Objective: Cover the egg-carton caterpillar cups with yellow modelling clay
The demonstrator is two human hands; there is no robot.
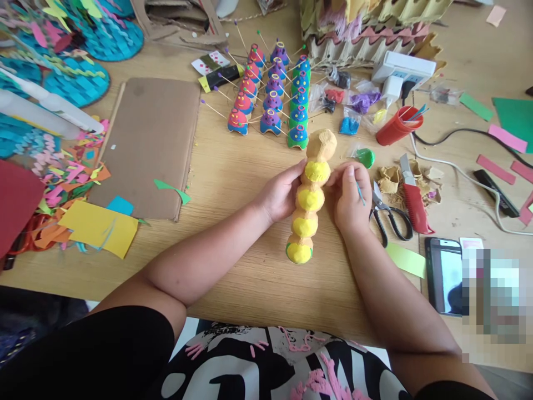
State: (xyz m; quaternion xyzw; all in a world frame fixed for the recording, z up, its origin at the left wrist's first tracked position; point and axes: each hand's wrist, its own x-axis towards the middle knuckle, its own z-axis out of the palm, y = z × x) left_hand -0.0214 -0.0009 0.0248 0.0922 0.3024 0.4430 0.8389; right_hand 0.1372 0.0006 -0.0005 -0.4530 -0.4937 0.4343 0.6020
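My left hand (283, 191) is closed on the far part of an egg-carton strip (306, 214), steadying it above the table. Yellow clay covers most of the strip's cups; the farthest cup is bare cardboard, and the nearest one has green at its edge. Close to the strip's right side, my right hand (352, 197) is curled around a thin blue stick (360, 193) that pokes out beside the thumb. Its fingertips are partly hidden, so I cannot tell whether they touch the strip. A lump of green clay (365, 158) lies just beyond that hand.
Three decorated carton strips with pins, including a green one (298, 114), stand ahead. Scissors (389, 214), a red-handled cutter (416, 205) and a phone (445, 278) lie right. A red cup (400, 125) stands near a power strip (406, 69). Cardboard (150, 144) and paper scraps lie left.
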